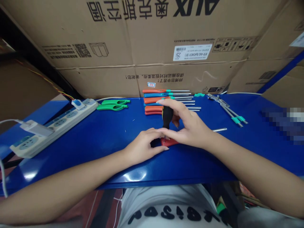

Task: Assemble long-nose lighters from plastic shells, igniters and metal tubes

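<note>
My right hand [187,125] is wrapped round a black screwdriver [167,117], held upright with its tip down on the end of a red handle [169,142]. The red handle lies flat on the blue table, and a metal rod [220,129] shows beyond my right wrist, in line with it. With fingers and thumb, my left hand [144,145] grips the handle's left end. My right palm covers part of the handle. Behind my hands lie several orange, blue and red handles [153,100] with metal rods pointing right.
Green handles [112,107] lie at the back left beside a white power strip [60,125] with plugs. Metal rods with green ends [229,110] lie at the back right. A large cardboard box [152,38] stands behind the blue table [95,148].
</note>
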The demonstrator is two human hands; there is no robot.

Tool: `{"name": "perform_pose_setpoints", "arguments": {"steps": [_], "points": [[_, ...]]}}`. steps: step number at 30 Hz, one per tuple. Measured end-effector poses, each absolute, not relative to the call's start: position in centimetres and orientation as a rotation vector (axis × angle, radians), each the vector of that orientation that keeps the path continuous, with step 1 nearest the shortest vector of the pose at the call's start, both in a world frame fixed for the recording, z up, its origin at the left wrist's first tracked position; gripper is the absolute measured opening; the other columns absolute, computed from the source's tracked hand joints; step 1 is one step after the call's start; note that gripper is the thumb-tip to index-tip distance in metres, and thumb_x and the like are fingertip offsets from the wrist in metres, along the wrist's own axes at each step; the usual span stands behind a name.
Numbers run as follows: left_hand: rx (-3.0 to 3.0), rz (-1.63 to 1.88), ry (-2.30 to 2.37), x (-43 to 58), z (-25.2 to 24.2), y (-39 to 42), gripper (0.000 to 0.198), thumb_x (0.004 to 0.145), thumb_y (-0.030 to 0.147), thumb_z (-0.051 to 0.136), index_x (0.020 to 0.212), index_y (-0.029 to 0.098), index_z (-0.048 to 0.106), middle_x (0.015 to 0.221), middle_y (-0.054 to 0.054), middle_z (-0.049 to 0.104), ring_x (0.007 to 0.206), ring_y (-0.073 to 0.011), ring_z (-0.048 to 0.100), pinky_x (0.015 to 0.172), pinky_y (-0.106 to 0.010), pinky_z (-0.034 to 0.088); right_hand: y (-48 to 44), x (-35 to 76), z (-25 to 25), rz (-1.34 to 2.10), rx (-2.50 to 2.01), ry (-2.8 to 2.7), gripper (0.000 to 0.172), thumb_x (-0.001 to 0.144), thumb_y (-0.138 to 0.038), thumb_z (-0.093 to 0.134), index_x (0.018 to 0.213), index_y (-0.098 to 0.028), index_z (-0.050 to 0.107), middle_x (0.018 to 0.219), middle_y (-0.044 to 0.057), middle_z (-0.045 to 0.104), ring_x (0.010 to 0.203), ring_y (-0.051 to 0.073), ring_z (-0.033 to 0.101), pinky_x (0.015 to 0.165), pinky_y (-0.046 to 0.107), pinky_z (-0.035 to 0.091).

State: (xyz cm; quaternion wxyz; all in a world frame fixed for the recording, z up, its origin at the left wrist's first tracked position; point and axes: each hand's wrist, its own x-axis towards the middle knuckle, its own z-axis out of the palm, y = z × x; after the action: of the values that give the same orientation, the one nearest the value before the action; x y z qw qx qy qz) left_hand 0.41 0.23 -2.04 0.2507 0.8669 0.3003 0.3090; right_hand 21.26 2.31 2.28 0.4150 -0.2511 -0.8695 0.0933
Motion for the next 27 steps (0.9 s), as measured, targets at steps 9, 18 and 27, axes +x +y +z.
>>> {"name": "perform_pose_setpoints", "arguments": {"steps": [9, 18, 27], "points": [[2.334, 0.808, 0.805, 0.6, -2.0, 0.2, 0.026, 0.086, 0.029, 0.078, 0.109, 0.019, 0.069, 0.109, -0.006, 0.075, 0.102, -0.0217, 0.069, 0.094, -0.035, 0.053, 2.1, 21.3, 3.2, 0.424, -0.59, -2.17, 0.053, 0.099, -0.025, 0.051, 0.15, -0.028, 0.037, 0.149, 0.011, 0.05, 0.11, 0.022, 0.067, 0.081, 0.034, 0.063], [2.363, 0.8, 0.76, 0.5, -2.1, 0.2, 0.034, 0.086, 0.024, 0.074, 0.119, 0.02, 0.067, 0.116, -0.007, 0.074, 0.109, -0.0227, 0.068, 0.098, -0.037, 0.054, 1.9, 21.4, 3.7, 0.108, -0.574, -2.11, 0.04, 0.1, -0.038, 0.054, 0.138, -0.026, 0.055, 0.126, 0.007, 0.071, 0.107, 0.023, 0.071, 0.09, 0.036, 0.061], [2.368, 0.815, 0.756, 0.5, -2.1, 0.1, 0.034, 0.088, 0.024, 0.073, 0.121, 0.02, 0.065, 0.12, -0.008, 0.072, 0.112, -0.0219, 0.067, 0.1, -0.036, 0.053, 2.4, 21.8, 3.7, -0.096, -0.519, -2.017, 0.029, 0.09, -0.034, 0.071, 0.117, -0.024, 0.067, 0.103, 0.005, 0.076, 0.086, 0.02, 0.072, 0.078, 0.032, 0.06]]}}
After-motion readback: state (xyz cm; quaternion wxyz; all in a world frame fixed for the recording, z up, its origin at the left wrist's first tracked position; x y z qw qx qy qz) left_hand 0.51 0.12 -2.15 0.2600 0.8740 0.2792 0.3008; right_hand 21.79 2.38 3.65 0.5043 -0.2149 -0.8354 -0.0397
